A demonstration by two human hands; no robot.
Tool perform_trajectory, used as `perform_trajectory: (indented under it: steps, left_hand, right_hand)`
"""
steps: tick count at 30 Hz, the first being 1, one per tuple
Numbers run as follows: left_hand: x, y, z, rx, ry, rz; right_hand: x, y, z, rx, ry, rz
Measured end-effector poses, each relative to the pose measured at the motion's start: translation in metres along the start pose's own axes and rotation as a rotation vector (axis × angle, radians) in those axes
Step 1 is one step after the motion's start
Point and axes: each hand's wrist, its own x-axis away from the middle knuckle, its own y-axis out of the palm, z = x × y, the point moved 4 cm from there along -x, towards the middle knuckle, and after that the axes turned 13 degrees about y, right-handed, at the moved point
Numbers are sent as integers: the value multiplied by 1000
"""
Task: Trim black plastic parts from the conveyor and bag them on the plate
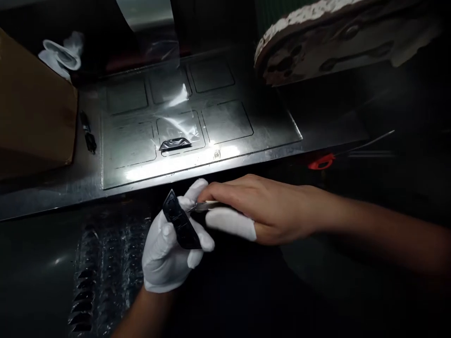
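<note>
My left hand (176, 246), in a white glove, grips a black molded plastic piece (181, 220) between thumb and fingers. The piece is tilted, with its recessed side facing up. My right hand (260, 209) is bare apart from a white fabric cover on a finger. It pinches a small knife (206, 205) with a pale handle, mostly hidden by the fingers. The thin metal tip lies close to the edge of the black piece; whether it touches cannot be made out. A similar black piece (175, 144) in clear plastic film lies on the bench ahead.
A clear sheet (268, 126) with rounded outlines covers the metal bench. A cardboard box (35, 108), black marker (87, 132) and white glove (63, 54) are at left. A clear tray (102, 263) holds several black pieces. Red-handled tool (321, 162) lies right, below a buffing machine (317, 47).
</note>
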Motion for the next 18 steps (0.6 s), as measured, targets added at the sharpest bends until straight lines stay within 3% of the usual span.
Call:
perform_trajectory:
  steps: [4, 8, 18]
  left_hand:
    - [0, -4, -3, 19, -55, 4]
    - [-2, -4, -3, 52, -23, -29]
    - [1, -15, 0, -19, -76, 6]
  right_hand:
    - [-3, 8, -1, 86, 113, -61]
    - [-5, 12, -2, 185, 224, -109]
    - [-8, 19, -5, 274, 244, -88]
